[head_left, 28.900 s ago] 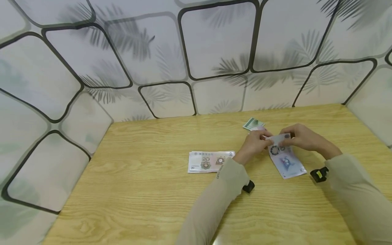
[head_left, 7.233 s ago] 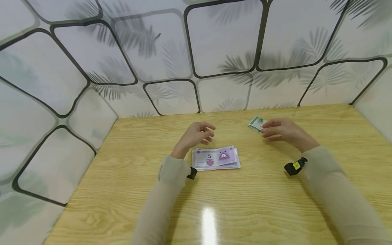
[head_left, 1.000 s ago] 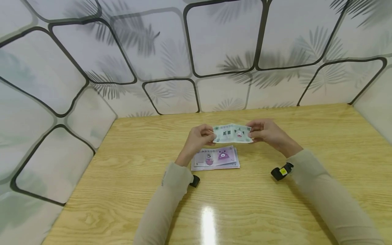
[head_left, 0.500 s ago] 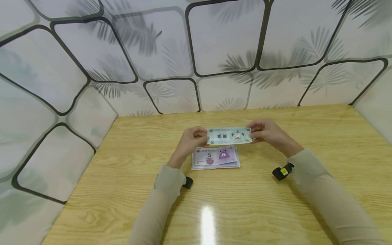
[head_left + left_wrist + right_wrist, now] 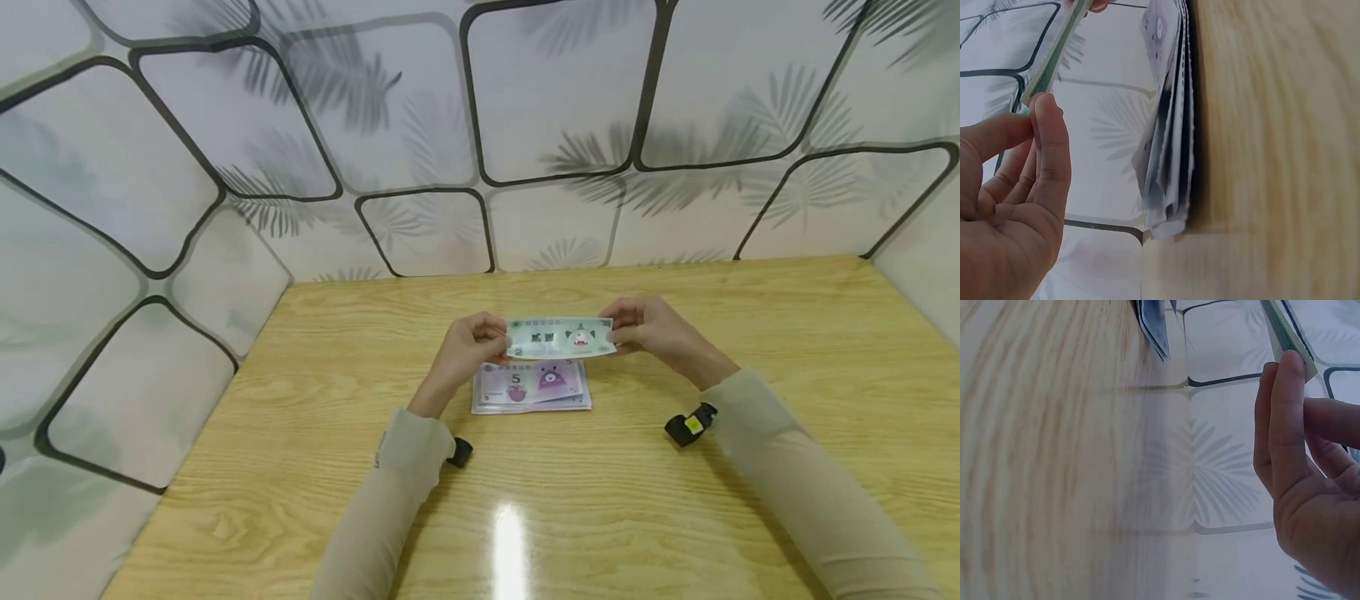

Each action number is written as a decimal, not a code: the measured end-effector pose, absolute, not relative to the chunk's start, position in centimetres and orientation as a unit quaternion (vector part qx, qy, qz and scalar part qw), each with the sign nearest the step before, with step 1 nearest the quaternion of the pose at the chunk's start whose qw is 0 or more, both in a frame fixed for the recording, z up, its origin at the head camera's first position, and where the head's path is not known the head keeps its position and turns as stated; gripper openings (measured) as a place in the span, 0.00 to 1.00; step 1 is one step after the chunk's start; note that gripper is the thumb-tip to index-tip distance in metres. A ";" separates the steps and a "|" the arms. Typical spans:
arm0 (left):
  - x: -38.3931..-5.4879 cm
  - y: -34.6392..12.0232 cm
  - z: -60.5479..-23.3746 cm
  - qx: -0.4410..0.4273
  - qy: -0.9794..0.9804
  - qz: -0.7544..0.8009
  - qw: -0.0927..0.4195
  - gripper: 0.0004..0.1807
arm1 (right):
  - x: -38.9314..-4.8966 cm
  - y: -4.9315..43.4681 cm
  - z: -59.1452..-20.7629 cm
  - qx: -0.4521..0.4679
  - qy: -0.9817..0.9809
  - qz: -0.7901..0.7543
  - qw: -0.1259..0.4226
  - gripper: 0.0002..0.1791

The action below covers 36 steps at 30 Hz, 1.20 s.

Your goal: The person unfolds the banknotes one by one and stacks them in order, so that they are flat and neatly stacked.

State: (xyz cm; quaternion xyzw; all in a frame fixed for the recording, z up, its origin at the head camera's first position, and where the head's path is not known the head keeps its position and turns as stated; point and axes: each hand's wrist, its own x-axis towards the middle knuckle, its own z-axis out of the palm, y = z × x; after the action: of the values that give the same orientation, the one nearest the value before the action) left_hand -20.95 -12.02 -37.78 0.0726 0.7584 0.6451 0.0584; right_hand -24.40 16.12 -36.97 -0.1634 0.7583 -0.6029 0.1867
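A green play banknote (image 5: pixel 558 337) marked 2 is stretched flat between my two hands, just behind and above a stack of notes. Its left end is pinched between the thumb and fingers of my left hand (image 5: pixel 472 346). My right hand (image 5: pixel 645 329) pinches the right end the same way. In the left wrist view the green note (image 5: pixel 1060 53) appears nearly edge-on, leaving the fingertips of my left hand (image 5: pixel 1029 169). From the right wrist, my right hand (image 5: pixel 1304 444) grips its corner. The stack of banknotes (image 5: pixel 528 387) lies on the table, a purple 5 on top.
The wooden table (image 5: pixel 315 467) carries the stack near its middle, in front of the held note. A patterned wall (image 5: pixel 547 225) rises along the table's back edge, and another closes the left side. Black wrist cameras (image 5: pixel 690 425) sit under both cuffs.
Over the last second my left hand has moved left and the green note has gone from creased to flat. Earlier, it lay folded at the back right; the stack's top note was a 20.
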 end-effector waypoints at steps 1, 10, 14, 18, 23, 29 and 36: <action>-20.9 -12.1 -37.8 0.072 0.759 0.644 0.059 0.06 | -24.3 16.1 -36.9 -0.162 0.758 -0.603 0.188 0.17; -20.5 -12.8 -37.9 0.073 0.766 0.635 0.065 0.07 | -24.2 15.7 -37.2 -0.161 0.760 -0.597 0.200 0.19; -20.3 -13.1 -37.8 0.077 0.763 0.638 0.065 0.07 | -24.2 15.6 -37.2 -0.166 0.753 -0.601 0.210 0.20; -20.1 -13.4 -37.7 0.083 0.763 0.636 0.072 0.08 | -24.1 15.4 -37.2 -0.173 0.750 -0.599 0.220 0.20; -20.0 -13.9 -37.7 0.075 0.765 0.632 0.097 0.13 | -24.0 15.2 -37.3 -0.183 0.755 -0.587 0.228 0.20; -19.8 -14.4 -37.7 0.072 0.767 0.627 0.116 0.18 | -24.0 14.9 -37.5 -0.193 0.749 -0.584 0.245 0.21; -19.5 -14.6 -37.6 0.079 0.780 0.611 0.113 0.19 | -23.8 14.6 -37.5 -0.201 0.749 -0.575 0.260 0.20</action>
State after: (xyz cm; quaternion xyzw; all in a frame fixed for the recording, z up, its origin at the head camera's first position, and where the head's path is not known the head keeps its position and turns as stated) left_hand -19.47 -14.64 -37.61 0.0793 0.7796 0.6108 0.1132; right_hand -23.84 14.61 -37.54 -0.2012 0.7493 -0.5750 0.2598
